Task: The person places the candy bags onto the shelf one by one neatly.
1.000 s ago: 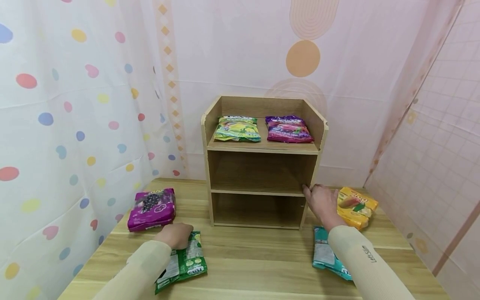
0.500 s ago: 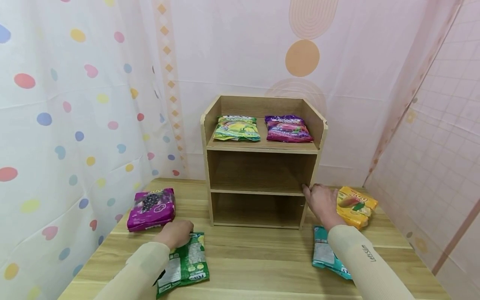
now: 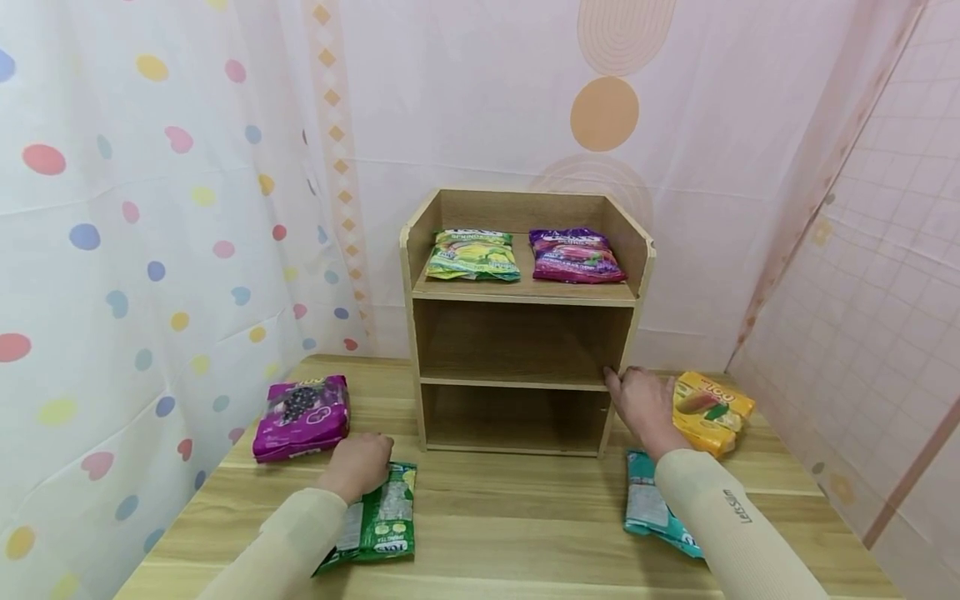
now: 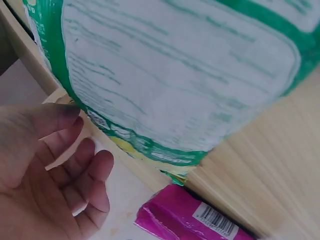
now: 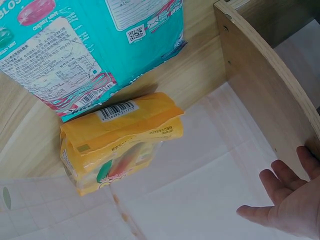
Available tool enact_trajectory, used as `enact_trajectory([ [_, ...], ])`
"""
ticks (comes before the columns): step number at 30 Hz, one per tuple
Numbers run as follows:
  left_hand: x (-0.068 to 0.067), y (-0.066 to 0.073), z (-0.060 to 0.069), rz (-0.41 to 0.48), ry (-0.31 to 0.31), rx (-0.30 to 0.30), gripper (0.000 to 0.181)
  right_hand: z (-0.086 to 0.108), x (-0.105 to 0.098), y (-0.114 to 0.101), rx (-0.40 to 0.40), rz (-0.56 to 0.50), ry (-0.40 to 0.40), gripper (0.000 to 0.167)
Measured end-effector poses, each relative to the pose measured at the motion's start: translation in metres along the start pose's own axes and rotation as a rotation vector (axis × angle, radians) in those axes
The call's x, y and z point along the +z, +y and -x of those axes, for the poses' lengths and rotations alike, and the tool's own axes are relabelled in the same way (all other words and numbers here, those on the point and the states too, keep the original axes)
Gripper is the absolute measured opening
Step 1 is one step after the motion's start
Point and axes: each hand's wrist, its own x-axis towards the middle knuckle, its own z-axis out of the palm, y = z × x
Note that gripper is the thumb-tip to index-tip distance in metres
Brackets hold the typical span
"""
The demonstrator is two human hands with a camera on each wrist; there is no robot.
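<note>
1. Here's the left sleeve (image 3: 281, 537): pale cream, snug, a slight bump on its outer edge.
2. Over to the right sleeve (image 3: 712, 496), matching cream, finely ribbed along the forearm.
3. And there's print on it: small dark lettering (image 3: 737, 506), something like "LetsSlim".
4. Left hand (image 3: 358, 467), right hand (image 3: 645, 406): both bare, fingers (image 4: 102, 165) and all!

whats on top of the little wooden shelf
Two bags lie on top of the wooden shelf: a yellow-green bag on the left, a purple bag on the right. The wood directly beneath them is hidden.
</note>
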Motion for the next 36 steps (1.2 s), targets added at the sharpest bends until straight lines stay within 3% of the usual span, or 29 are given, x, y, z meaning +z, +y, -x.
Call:
enact_trajectory([
  [5,-0.003,0.008,0.004,0.064,-0.135,-0.112,0.052,0.000,-0.001,0.000,0.003,-0.008,-0.002,0.056],
  [8,-0.002,0.014,0.005,0.064,-0.175,-0.112,0.062,0.000,-0.001,0.001,-0.001,-0.009,-0.004,0.056],
  [15,-0.005,0.027,0.005,0.010,-0.153,-0.061,0.037,0.002,-0.001,0.000,-0.016,-0.003,0.012,0.056],
  [22,0.000,0.034,0.006,-0.059,-0.141,-0.064,0.047,0.001,0.000,0.000,-0.014,-0.008,-0.001,0.056],
  [29,0.001,0.040,0.007,-0.104,-0.129,-0.041,0.027,0.000,0.001,0.001,-0.005,-0.005,-0.010,0.057],
  [36,0.004,0.041,0.009,-0.193,-0.045,0.008,0.014,0.000,0.001,0.002,-0.005,0.003,-0.008,0.058],
])
